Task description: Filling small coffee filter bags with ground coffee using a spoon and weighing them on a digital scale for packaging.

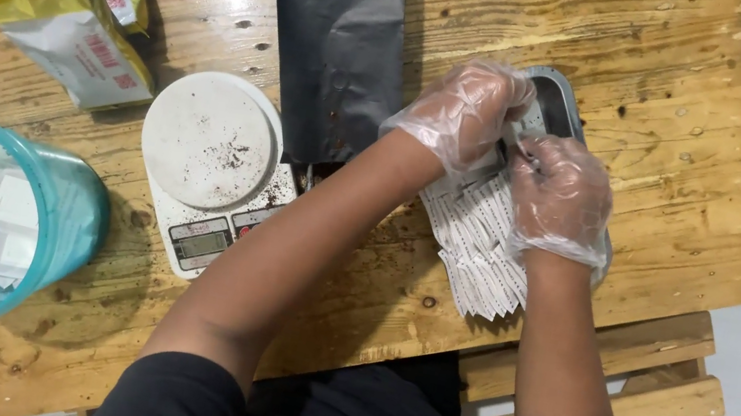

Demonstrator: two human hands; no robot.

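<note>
Both hands wear clear disposable gloves and meet over a metal tray (560, 99) at the 2 o'clock part of the wooden worktop (677, 79). The left hand (463, 113) has its grip closed, fingertips pinched on a small thin item (521, 149) lying between the two hands; its kind cannot be told. The right hand (560, 196) sits at 4 o'clock from the left hand, its grip curled shut toward the same item, fingertips touching it from below. A fanned stack of white sachets (475, 247) lies under both hands, spreading toward 6 o'clock off the tray edge.

A black bag (336, 29) lies at 12 o'clock. A white kitchen scale (211, 160) stands at 9 o'clock from the hands. A teal bucket (74, 217) holding white packets sits further left. Two gold-and-white pouches (80, 15) lie at 10 o'clock.
</note>
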